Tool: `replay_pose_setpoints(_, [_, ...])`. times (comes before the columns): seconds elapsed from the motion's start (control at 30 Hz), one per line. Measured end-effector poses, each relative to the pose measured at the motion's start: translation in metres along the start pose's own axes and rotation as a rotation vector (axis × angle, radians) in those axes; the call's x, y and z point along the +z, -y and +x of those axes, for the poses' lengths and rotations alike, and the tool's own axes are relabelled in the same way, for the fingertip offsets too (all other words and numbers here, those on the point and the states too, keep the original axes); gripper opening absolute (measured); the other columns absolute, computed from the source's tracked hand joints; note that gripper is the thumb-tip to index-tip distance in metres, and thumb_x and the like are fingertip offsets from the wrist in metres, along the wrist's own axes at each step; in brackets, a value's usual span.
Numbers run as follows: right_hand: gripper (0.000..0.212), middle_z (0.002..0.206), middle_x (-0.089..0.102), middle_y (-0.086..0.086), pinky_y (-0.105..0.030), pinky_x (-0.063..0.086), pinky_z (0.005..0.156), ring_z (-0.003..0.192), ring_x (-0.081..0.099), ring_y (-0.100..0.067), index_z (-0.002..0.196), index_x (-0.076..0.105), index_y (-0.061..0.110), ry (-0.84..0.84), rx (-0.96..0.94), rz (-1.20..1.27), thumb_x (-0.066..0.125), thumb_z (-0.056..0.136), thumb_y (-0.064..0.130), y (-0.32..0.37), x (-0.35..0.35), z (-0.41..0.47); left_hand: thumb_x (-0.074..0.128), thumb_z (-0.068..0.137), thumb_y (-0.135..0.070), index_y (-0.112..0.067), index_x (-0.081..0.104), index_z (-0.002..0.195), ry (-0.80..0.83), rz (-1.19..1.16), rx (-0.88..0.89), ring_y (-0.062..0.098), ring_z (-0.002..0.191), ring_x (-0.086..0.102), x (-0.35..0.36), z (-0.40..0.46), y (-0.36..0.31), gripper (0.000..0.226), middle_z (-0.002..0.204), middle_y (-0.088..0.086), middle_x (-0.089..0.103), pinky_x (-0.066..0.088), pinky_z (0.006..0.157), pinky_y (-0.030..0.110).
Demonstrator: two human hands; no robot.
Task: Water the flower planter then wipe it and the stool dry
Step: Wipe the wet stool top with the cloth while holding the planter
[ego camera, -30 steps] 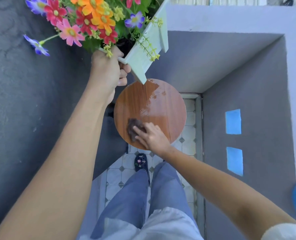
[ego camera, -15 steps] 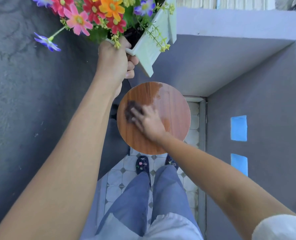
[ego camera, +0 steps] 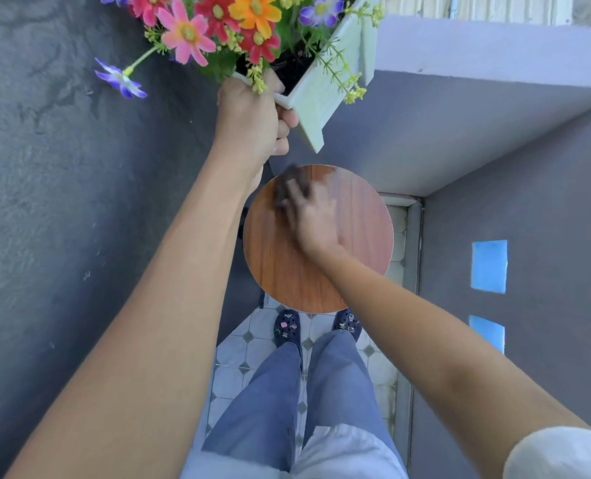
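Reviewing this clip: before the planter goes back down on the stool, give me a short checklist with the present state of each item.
1. Planter held clear of the stool: ok, left hand grips its corner.
2. Cloth under the right hand, on the seat: ok.
3. Seat fully dry: not ok, a wet patch shows at the far edge.
4. Planter underside dry: cannot tell, hidden.
5. Planter level: not ok, tilted.

The round wooden stool (ego camera: 321, 271) stands on a pale tiled floor (ego camera: 249, 354) between grey walls. A dark cloth (ego camera: 287, 183) lies on the far part of its top, blurred. A wet patch (ego camera: 325, 172) shows by the far rim.
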State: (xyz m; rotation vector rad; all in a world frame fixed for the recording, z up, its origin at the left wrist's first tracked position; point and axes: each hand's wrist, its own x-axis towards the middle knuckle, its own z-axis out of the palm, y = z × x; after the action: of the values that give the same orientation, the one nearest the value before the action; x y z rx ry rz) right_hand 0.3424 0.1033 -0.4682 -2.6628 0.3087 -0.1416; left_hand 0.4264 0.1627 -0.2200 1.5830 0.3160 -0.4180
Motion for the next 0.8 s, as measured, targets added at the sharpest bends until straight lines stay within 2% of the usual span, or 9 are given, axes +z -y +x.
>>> replay_pose_setpoints(0.1, [0.043, 0.117, 0.057, -0.014, -0.045, 0.045, 0.081, 0.102, 0.052, -0.032, 0.137, 0.057, 0.014, 0.206, -0.573, -0.047, 0.053, 0.099, 0.034, 0.032, 0.019, -0.029, 0.04, 0.095, -0.007, -0.011, 0.041, 0.072, -0.007, -0.007, -0.001, 0.01, 0.037, 0.026, 0.001, 0.0, 0.0, 0.023, 0.05, 0.005, 0.049, 0.017, 0.041, 0.022])
replay_pose_setpoints(0.17, [0.043, 0.113, 0.057, -0.011, -0.043, 0.043, 0.078, 0.1, 0.052, -0.03, 0.137, 0.058, 0.016, 0.211, -0.691, -0.076, 0.051, 0.1, 0.037, 0.031, 0.02, -0.024, 0.04, 0.095, -0.007, -0.011, 0.041, 0.073, -0.003, -0.003, 0.001, 0.01, 0.037, 0.026, 0.0, 0.0, 0.0, 0.023, 0.05, 0.005, 0.049, 0.018, 0.041, 0.022])
replay_pose_setpoints(0.23, [0.043, 0.111, 0.057, -0.012, -0.044, 0.045, 0.079, 0.1, 0.052, -0.031, 0.137, 0.058, 0.017, 0.146, -0.516, -0.059, 0.053, 0.099, 0.036, 0.02, 0.015, -0.007, 0.039, 0.094, -0.006, -0.01, 0.041, 0.072, 0.001, 0.007, 0.003, 0.01, 0.038, 0.025, -0.001, 0.0, 0.001, 0.023, 0.05, 0.006, 0.049, 0.018, 0.041, 0.021])
replay_pose_setpoints(0.33, [0.036, 0.106, 0.056, -0.013, -0.045, 0.046, 0.079, 0.097, 0.054, -0.033, 0.131, 0.061, 0.019, -0.056, 0.031, 0.05, 0.049, 0.099, 0.031, -0.008, -0.005, 0.024, 0.039, 0.094, -0.006, -0.011, 0.04, 0.071, 0.004, 0.015, 0.006, 0.01, 0.038, 0.025, -0.003, -0.001, 0.002, 0.024, 0.053, 0.008, 0.049, 0.018, 0.041, 0.021])
replay_pose_setpoints(0.4, [0.032, 0.106, 0.055, -0.014, -0.044, 0.045, 0.08, 0.097, 0.053, -0.031, 0.128, 0.061, 0.018, -0.128, 0.252, 0.056, 0.046, 0.101, 0.028, -0.021, -0.012, 0.028, 0.038, 0.094, -0.006, -0.011, 0.041, 0.071, 0.001, 0.02, 0.011, 0.01, 0.038, 0.026, -0.003, -0.003, 0.004, 0.024, 0.055, 0.009, 0.048, 0.019, 0.041, 0.021])
replay_pose_setpoints(0.47, [0.035, 0.11, 0.055, -0.015, -0.045, 0.044, 0.085, 0.101, 0.052, -0.032, 0.133, 0.057, 0.016, -0.076, 0.166, 0.027, 0.048, 0.1, 0.024, -0.02, -0.011, 0.013, 0.038, 0.094, -0.006, -0.011, 0.04, 0.071, 0.002, 0.021, 0.021, 0.01, 0.038, 0.026, -0.001, -0.005, 0.006, 0.024, 0.056, 0.01, 0.048, 0.019, 0.041, 0.021])
replay_pose_setpoints(0.63, [0.039, 0.111, 0.057, -0.013, -0.041, 0.042, 0.075, 0.094, 0.051, -0.03, 0.136, 0.057, 0.016, 0.205, -0.557, -0.024, 0.049, 0.1, 0.03, -0.007, -0.012, -0.09, 0.038, 0.094, -0.006, -0.011, 0.041, 0.075, -0.007, 0.034, 0.008, 0.01, 0.039, 0.028, 0.004, -0.01, 0.013, 0.019, 0.059, 0.01, 0.049, 0.02, 0.04, 0.022])
replay_pose_setpoints(0.7, [0.037, 0.111, 0.059, -0.012, -0.04, 0.043, 0.07, 0.09, 0.052, -0.03, 0.133, 0.06, 0.018, 0.171, -0.538, -0.035, 0.049, 0.101, 0.033, -0.027, -0.019, -0.108, 0.038, 0.094, -0.007, -0.011, 0.042, 0.078, -0.012, 0.052, 0.006, 0.009, 0.039, 0.029, 0.002, -0.015, 0.016, 0.016, 0.061, 0.01, 0.049, 0.021, 0.041, 0.021])
replay_pose_setpoints(0.8, [0.034, 0.113, 0.06, -0.015, -0.041, 0.047, 0.073, 0.092, 0.054, -0.033, 0.129, 0.065, 0.018, -0.034, -0.126, -0.048, 0.057, 0.098, 0.03, -0.072, -0.033, -0.092, 0.038, 0.094, -0.007, -0.011, 0.041, 0.079, -0.01, 0.073, 0.02, 0.009, 0.038, 0.029, 0.002, -0.024, 0.025, 0.016, 0.061, 0.01, 0.048, 0.02, 0.041, 0.022])
